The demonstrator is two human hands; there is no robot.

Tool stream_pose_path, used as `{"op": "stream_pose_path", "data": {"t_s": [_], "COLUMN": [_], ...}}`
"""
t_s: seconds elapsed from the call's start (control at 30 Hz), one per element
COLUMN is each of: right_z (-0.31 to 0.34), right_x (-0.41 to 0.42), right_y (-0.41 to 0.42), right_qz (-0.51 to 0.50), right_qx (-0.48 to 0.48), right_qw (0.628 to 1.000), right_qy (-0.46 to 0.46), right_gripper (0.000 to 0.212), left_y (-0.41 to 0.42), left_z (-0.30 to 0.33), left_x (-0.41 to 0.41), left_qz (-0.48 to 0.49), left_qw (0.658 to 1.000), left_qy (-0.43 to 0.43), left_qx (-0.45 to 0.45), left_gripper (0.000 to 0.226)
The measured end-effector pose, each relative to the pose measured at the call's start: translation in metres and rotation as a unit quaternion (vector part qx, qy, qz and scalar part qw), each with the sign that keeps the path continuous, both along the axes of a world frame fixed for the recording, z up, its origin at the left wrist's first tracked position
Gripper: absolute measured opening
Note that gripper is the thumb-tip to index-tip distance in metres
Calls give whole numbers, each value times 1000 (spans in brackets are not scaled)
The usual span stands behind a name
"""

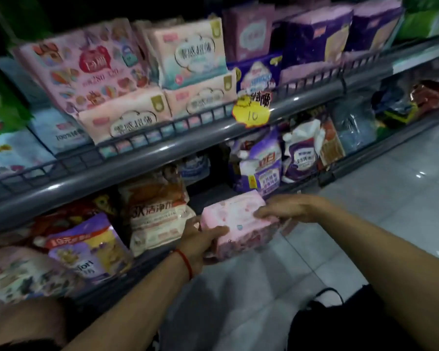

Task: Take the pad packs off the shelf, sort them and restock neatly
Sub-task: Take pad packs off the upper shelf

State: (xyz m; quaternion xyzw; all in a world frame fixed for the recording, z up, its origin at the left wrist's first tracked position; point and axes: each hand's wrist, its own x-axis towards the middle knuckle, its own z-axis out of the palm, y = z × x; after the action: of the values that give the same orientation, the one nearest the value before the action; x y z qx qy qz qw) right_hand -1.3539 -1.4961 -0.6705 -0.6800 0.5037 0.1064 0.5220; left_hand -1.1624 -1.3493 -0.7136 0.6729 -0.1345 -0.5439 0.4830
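— What does the place look like?
— A dim shop aisle with a pale tiled floor point(365, 224) on the right and grey shelves point(162, 158) running along the left. The upper shelf holds pink and purple pad packs point(185, 51) behind a low rail, with a yellow price tag point(251, 112) clipped on it; the lower shelf carries detergent bags point(259, 168).

— And the pack being handled?
— A pink pad pack point(238, 224) is held in front of the lower shelf, above the floor. The left hand point(200, 239) grips its near-left end, thumb on top. The right hand point(289, 209) clasps its far-right end with curled fingers. A red string point(184, 262) circles the left wrist.
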Motion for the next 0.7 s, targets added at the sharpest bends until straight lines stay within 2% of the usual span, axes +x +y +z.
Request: {"op": "stream_pose_path", "data": {"t_s": [0.07, 0.13, 0.23, 0.3, 0.4, 0.53, 0.7], "right_z": [-35, -65, -110, -144, -193, -239, -271], "right_x": [5, 5, -13, -30, -52, -56, -37], "right_y": [-7, -15, -27, -29, -19, 2, 7], "right_qz": [37, 79, 57, 18, -23, 5, -28], "right_qx": [-11, -74, -119, -115, -81, -56, -62], "right_qw": [995, 978, 965, 968, 976, 986, 988], "right_qy": [92, 178, 225, 223, 199, 154, 136], "right_gripper": [48, 55, 65, 61, 61, 72, 82], "left_y": [-9, -22, -44, -63, -94, -112, -121], "left_z": [-44, -83, -140, -180, -244, -265, -276], "left_x": [-5, -14, -28, -37, -47, -66, -67], "left_qz": [-35, -40, -47, -52, -57, -68, -64], "left_qw": [997, 993, 984, 978, 976, 967, 974], "left_qy": [35, 32, 55, 62, 31, 55, -1], "left_qx": [62, 110, 165, 191, 208, 238, 217], "left_gripper": [56, 59, 69, 78, 77, 33, 33]}}
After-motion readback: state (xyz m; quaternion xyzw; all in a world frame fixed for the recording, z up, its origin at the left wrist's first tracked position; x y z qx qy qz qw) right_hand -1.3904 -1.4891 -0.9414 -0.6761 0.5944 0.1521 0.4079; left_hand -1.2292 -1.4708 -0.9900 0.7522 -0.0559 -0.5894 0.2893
